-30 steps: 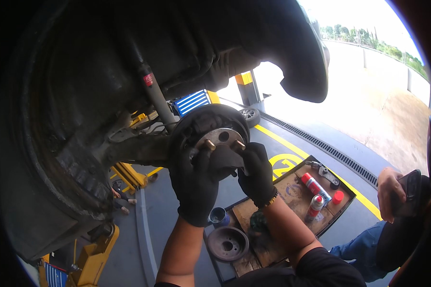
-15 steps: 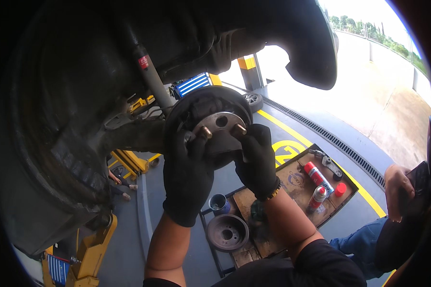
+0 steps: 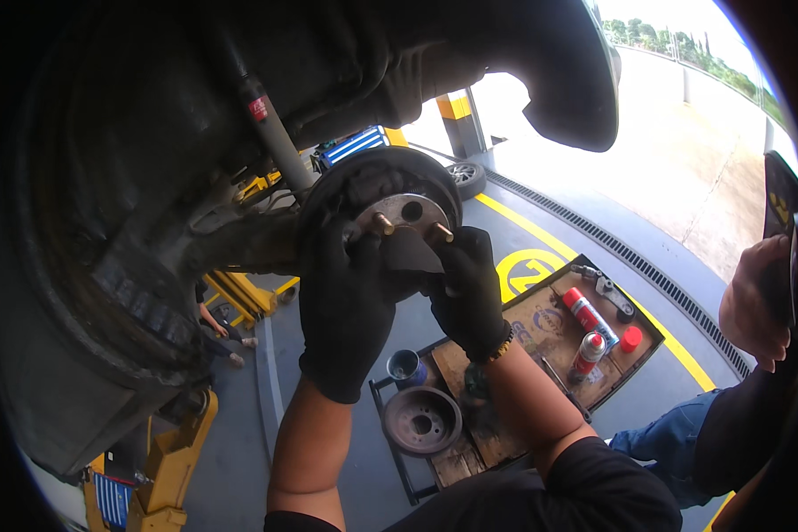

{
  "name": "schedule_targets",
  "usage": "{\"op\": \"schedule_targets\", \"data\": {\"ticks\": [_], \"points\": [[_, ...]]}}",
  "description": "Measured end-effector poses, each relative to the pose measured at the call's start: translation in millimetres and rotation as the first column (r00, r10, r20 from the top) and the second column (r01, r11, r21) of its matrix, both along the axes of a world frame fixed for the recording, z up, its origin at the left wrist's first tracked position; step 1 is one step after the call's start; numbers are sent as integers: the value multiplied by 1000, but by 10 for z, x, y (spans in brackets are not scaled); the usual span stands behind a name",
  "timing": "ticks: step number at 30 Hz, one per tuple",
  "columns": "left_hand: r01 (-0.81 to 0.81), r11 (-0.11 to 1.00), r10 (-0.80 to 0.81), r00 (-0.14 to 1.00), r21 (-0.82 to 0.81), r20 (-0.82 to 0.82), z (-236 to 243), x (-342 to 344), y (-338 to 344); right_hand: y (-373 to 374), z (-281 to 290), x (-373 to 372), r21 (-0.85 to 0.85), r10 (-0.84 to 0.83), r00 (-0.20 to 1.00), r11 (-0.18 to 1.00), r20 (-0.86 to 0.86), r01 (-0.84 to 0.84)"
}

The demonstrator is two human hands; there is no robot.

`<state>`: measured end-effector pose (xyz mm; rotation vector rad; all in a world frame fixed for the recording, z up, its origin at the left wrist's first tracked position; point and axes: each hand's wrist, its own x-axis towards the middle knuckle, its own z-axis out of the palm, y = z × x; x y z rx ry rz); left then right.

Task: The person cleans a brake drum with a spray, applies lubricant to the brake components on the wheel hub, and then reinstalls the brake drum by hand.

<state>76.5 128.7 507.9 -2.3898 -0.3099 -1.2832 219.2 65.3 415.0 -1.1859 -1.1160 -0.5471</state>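
Note:
Both of my hands, in black gloves, are up at a wheel hub with studs sticking out of its round metal face. A dark grey sheet, which looks like sandpaper, spans the gap between them over the lower part of the hub. My left hand is closed at the sheet's left edge, close to one stud. Pinched on the right edge is my right hand, beside another stud. The gloves and the sheet hide the lower hub, and the fingertips blend into the dark parts behind.
Below stands a cart with spray cans, a red cap, a brake drum and a blue cup. A shock absorber rises left of the hub. At right, another person's hand holds a dark phone-like device.
My hands and the sheet have shifted slightly at the hub, and more of the sheet's flat face shows. The other person's hand and device have risen. The view has moved a little.

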Motion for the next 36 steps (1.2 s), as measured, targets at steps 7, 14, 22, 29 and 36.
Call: {"op": "schedule_targets", "data": {"ticks": [7,14,22,29,36], "points": [[103,993,-104,994,-56,-23,66,42,19,-3,-12,-68,-40,-76,997,996,13,76],[33,999,-32,999,-29,37,18,57,55,26,130,-109,45,-48,980,997,-192,58],[-66,991,72,996,114,-49,19,-6,1,74,49,-10,-35,-165,986,986,18,165],[-49,992,57,996,115,-72,66,-5,71,-2,91,-10,-63,-38,999,997,39,40],[165,985,-160,983,48,-93,151,-61,80,-4,177,45,-32,-109,994,994,6,109]]}}
